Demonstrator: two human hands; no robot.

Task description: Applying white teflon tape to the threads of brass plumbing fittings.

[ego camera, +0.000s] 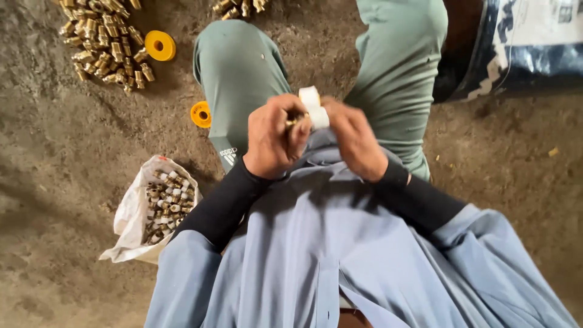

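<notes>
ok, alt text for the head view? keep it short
Seen from above, a seated person's left hand pinches a small brass fitting while the right hand holds a roll of white tape against it. On the dirt floor lie a heap of brass fittings, two yellow spools and an open white bag of fittings.
</notes>
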